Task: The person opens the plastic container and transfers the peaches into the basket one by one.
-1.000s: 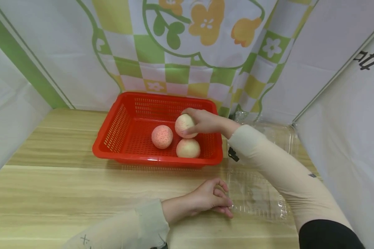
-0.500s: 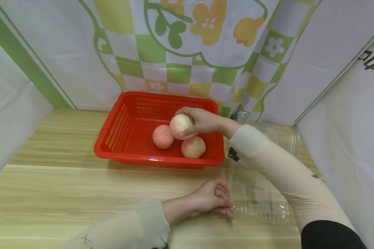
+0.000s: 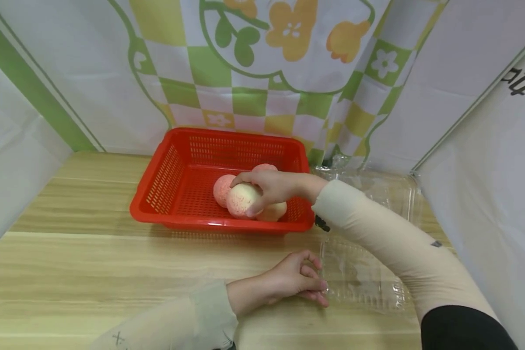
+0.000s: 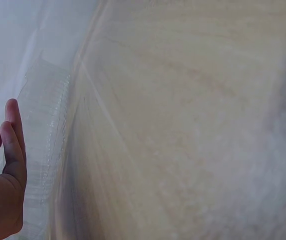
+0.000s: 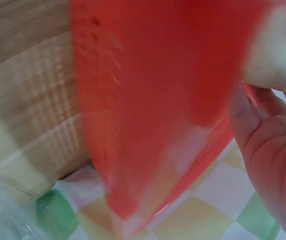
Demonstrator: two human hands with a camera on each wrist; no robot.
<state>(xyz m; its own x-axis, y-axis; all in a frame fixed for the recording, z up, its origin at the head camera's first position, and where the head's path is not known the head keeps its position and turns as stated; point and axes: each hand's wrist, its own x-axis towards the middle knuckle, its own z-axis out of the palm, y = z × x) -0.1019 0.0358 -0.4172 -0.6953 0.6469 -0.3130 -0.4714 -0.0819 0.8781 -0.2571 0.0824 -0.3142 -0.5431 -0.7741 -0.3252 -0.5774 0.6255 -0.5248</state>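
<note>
Inside a red plastic basket (image 3: pixel 218 224), my right hand (image 3: pixel 273 187) grips a pale peach (image 3: pixel 241 200) flecked with pink. Fingers lie over its top, the thumb on its near side. A pinker peach (image 3: pixel 221 188) touches or nearly touches it on the left. Another peach (image 3: pixel 273 212) sits partly under my hand, and a pink one (image 3: pixel 264 166) peeks out behind it. In the right wrist view, the held peach (image 5: pixel 275 55) is cut off by the frame edge. Nearer me, my left hand (image 3: pixel 290 277) pinches the left edge of a clear plastic clamshell box (image 3: pixel 358 277).
The wooden table (image 3: pixel 92 272) carries the basket and box. A checked curtain (image 3: pixel 253 97) hangs right behind the basket. The box's other half (image 3: pixel 389 189) lies farther back, partly covered by my right sleeve. White cloth walls close in both sides.
My right hand has carried the held peach left and toward me, across the front of the basket. A pink peach behind it has come into sight. The left hand stays put.
</note>
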